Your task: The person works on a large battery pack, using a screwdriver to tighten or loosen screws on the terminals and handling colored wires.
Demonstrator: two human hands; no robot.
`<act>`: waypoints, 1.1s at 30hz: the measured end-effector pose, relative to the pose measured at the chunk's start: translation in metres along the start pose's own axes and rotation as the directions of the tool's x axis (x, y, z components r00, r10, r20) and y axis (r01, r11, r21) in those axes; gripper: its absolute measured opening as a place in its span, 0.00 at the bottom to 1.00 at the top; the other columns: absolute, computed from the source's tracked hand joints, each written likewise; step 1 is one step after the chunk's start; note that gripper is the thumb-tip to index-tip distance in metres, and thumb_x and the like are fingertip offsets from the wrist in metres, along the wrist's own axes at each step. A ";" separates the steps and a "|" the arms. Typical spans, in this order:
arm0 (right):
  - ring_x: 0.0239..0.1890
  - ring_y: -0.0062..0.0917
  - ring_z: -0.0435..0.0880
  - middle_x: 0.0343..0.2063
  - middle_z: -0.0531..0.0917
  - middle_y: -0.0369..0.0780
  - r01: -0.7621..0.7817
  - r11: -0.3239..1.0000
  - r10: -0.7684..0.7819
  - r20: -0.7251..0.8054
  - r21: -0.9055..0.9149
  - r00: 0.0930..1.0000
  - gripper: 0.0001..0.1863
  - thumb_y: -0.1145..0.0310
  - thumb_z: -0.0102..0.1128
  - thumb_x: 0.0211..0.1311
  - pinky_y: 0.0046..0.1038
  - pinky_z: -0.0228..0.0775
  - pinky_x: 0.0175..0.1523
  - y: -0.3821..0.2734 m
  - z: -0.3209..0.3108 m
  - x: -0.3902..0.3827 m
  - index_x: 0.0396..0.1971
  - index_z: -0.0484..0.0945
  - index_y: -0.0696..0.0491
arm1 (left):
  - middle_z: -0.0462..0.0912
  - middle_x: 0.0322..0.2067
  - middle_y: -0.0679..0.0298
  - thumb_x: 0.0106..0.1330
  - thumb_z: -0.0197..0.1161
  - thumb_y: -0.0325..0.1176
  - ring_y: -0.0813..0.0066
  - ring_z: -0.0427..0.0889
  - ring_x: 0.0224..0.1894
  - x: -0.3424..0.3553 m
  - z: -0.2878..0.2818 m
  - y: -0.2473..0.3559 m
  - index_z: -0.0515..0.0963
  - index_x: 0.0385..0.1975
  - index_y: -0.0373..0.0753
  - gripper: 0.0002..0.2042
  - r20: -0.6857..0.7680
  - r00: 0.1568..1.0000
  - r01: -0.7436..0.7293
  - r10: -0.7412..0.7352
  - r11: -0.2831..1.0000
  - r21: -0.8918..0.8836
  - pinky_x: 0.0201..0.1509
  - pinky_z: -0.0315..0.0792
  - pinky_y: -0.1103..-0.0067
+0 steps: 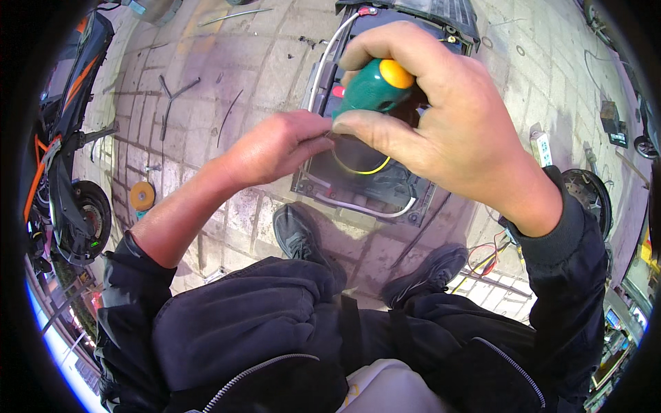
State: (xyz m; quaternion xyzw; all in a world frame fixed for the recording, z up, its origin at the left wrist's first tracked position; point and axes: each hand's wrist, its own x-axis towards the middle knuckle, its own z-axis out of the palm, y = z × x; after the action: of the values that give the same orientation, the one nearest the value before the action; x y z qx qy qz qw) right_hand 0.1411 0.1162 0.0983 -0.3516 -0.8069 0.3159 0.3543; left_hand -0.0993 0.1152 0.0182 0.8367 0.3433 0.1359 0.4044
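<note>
My right hand (pixel 454 117) is wrapped around a screwdriver by its green handle with a yellow end cap (pixel 377 86). The handle points up toward me; the shaft and tip are hidden. Right beside it, my left hand (pixel 286 144) is closed in a pinch, its fingertips close to the right thumb. What the left fingers hold is too small to make out. Under both hands lies a dark battery case (pixel 323 172) on the ground. A white cable (pixel 329 58) runs along its left side, another across its near end, and a thin yellow wire (pixel 365 171) curves over it.
My shoes (pixel 299 234) stand at the case's near side on paving. To the left lie a Y-shaped metal piece (pixel 169 103) and an orange disc (pixel 142 196), by a parked motorbike (pixel 69 151). To the right are a white power strip (pixel 542 148), loose coloured wires (pixel 490 258) and a wheel (pixel 585 193).
</note>
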 end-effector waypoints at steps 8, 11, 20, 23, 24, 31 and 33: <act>0.24 0.28 0.80 0.32 0.79 0.39 0.118 0.992 -0.118 0.002 -0.039 0.993 0.22 0.70 0.76 0.49 0.24 0.72 0.32 0.005 0.017 0.011 0.44 0.77 0.53 | 0.84 0.33 0.51 0.66 0.64 0.32 0.51 0.83 0.35 -0.004 -0.009 0.010 0.83 0.40 0.38 0.08 0.020 0.984 0.177 -0.177 0.984 0.004 0.40 0.76 0.68; 0.24 0.29 0.80 0.32 0.79 0.40 0.128 0.989 -0.125 0.045 -0.068 0.991 0.21 0.69 0.76 0.49 0.25 0.72 0.31 0.000 0.015 0.012 0.43 0.77 0.52 | 0.84 0.33 0.50 0.67 0.62 0.33 0.49 0.83 0.35 -0.007 -0.006 0.009 0.81 0.40 0.38 0.08 0.023 0.987 0.159 -0.159 0.987 0.014 0.40 0.76 0.67; 0.32 0.37 0.82 0.34 0.81 0.41 0.152 0.985 -0.145 0.086 -0.080 0.986 0.20 0.70 0.73 0.50 0.32 0.74 0.36 -0.004 0.023 0.008 0.44 0.76 0.52 | 0.82 0.30 0.47 0.63 0.61 0.31 0.43 0.81 0.36 -0.010 0.006 -0.009 0.78 0.37 0.37 0.07 -0.005 0.994 0.107 -0.107 0.992 0.073 0.39 0.76 0.63; 0.34 0.38 0.81 0.31 0.81 0.40 0.229 0.972 -0.218 0.165 -0.049 0.962 0.15 0.69 0.70 0.52 0.34 0.74 0.38 -0.006 0.024 0.007 0.39 0.76 0.53 | 0.83 0.39 0.55 0.66 0.59 0.29 0.56 0.82 0.42 -0.006 0.008 0.011 0.77 0.41 0.37 0.07 -0.025 0.984 0.170 -0.176 0.975 -0.146 0.47 0.76 0.69; 0.34 0.39 0.82 0.29 0.82 0.41 0.280 0.959 -0.271 0.173 -0.032 0.947 0.11 0.68 0.67 0.54 0.36 0.75 0.39 -0.007 0.027 0.009 0.34 0.76 0.54 | 0.83 0.39 0.55 0.66 0.60 0.29 0.57 0.82 0.42 -0.006 0.008 0.013 0.77 0.41 0.37 0.07 -0.025 0.982 0.179 -0.187 0.966 -0.188 0.47 0.76 0.69; 0.29 0.39 0.79 0.22 0.77 0.43 0.059 0.897 0.022 -0.179 0.439 0.984 0.13 0.63 0.65 0.57 0.39 0.68 0.31 -0.031 0.088 -0.002 0.22 0.73 0.54 | 0.83 0.39 0.56 0.66 0.60 0.29 0.59 0.82 0.43 -0.012 0.006 0.017 0.77 0.41 0.37 0.07 -0.020 0.991 0.131 -0.135 0.983 -0.125 0.47 0.75 0.70; 0.20 0.37 0.76 0.17 0.74 0.40 0.090 0.890 0.131 -0.439 0.447 0.889 0.15 0.60 0.69 0.52 0.39 0.64 0.27 -0.022 0.115 -0.006 0.20 0.72 0.52 | 0.82 0.39 0.57 0.66 0.60 0.29 0.60 0.82 0.43 -0.008 0.007 0.012 0.77 0.41 0.37 0.07 -0.010 0.995 0.094 -0.096 0.988 -0.121 0.47 0.75 0.71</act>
State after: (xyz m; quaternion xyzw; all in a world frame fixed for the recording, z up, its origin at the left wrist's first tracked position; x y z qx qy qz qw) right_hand 0.0458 0.0693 0.0495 -0.3320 -0.5996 0.4080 0.6032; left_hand -0.0965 0.1004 0.0233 0.7924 0.3770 0.1438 0.4575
